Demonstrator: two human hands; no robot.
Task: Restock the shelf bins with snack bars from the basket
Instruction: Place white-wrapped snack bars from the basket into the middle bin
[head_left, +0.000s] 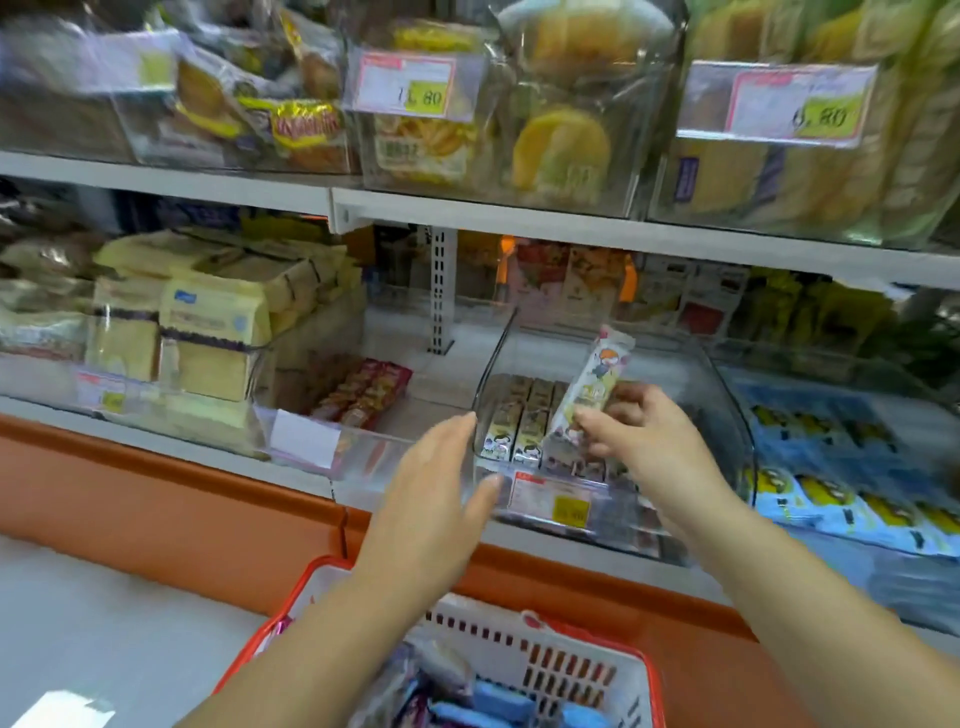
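My right hand (641, 434) grips a white snack bar (592, 382) with a cartoon print, held tilted over a clear shelf bin (727, 410). Rows of similar bars (524, 415) lie in that bin. With fingers spread and nothing in it, my left hand (439, 493) rests flat against the bin's left front corner. The red and white basket (582, 670) sits below at the bottom edge, with several wrapped snacks (498, 701) inside.
A clear bin with red-wrapped bars (363, 395) stands to the left, and blue and yellow packs (852, 467) fill the bin to the right. Cake packs (208, 332) sit further left. The upper shelf (467, 208) carries bins of bread with price tags. An orange ledge (156, 499) runs below.
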